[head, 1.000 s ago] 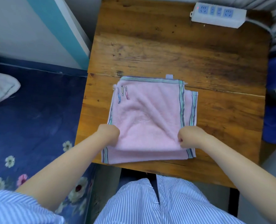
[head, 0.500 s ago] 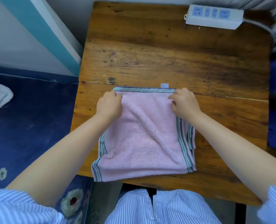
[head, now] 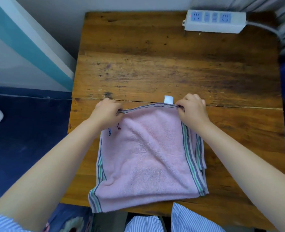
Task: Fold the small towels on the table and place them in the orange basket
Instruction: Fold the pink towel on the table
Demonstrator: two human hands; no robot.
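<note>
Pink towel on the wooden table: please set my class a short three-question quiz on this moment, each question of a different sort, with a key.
1. True or false: both hands pinch the far edge of the pink towel.
2. Multiple choice: the white power strip lies at which part of the wooden table? A) near left corner B) far right corner C) centre
3. Fill in: the towel's small white tag sits closer to the ____ hand.

Key:
1. True: the left hand and the right hand each grip that striped edge.
2. B
3. right
</note>
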